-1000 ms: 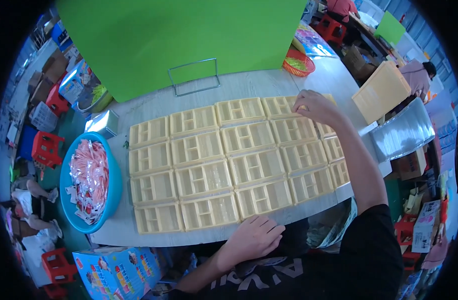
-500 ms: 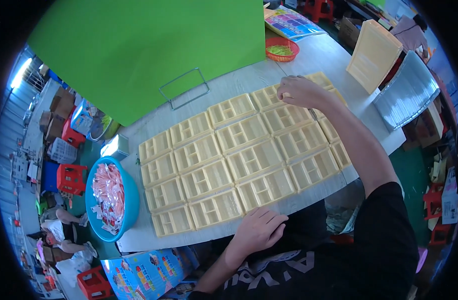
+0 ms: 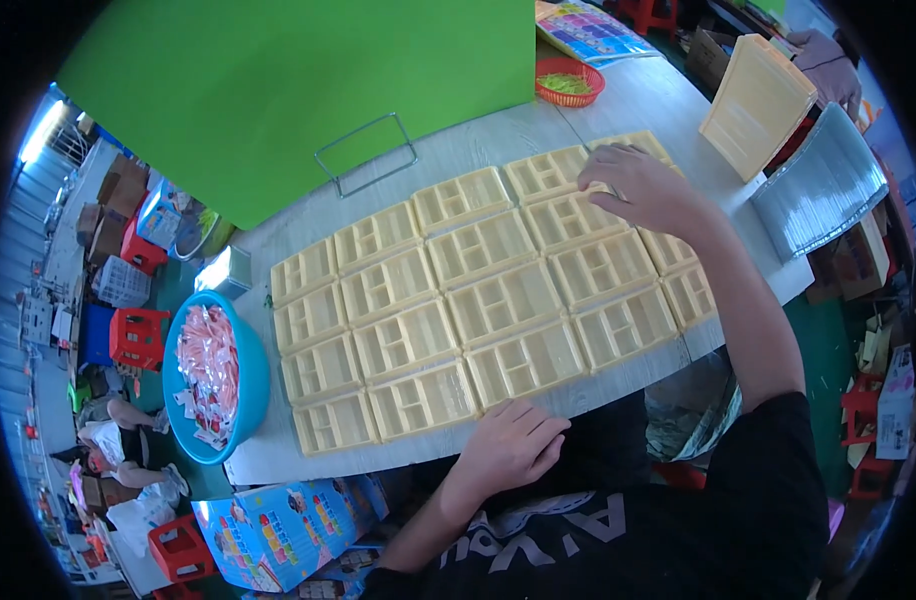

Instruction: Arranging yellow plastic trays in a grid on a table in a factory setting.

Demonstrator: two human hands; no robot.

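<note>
Rows of shallow cream plastic compartment trays (image 3: 498,290) lie side by side, facing up, across the table. Over the far right trays reaches my right hand (image 3: 643,188), its fingers bent downward and its thumb apart from them. I see nothing held in it, though the fingertips are partly hidden. My left hand (image 3: 510,446) rests at the near table edge beside a front-row tray (image 3: 423,400), fingers loosely bent and thumb apart, holding nothing visible.
A teal basin (image 3: 253,385) of small pink packets stands at the left. Behind the trays rises a green panel (image 3: 308,90) with a wire handle (image 3: 368,155). A red basket (image 3: 568,83) sits at the back; a stack of cream trays (image 3: 756,108) stands at the right.
My right hand has shifted slightly right over the far trays, and its thumb has parted from the fingers. My left hand stays by the near edge. The view has shifted a little.
</note>
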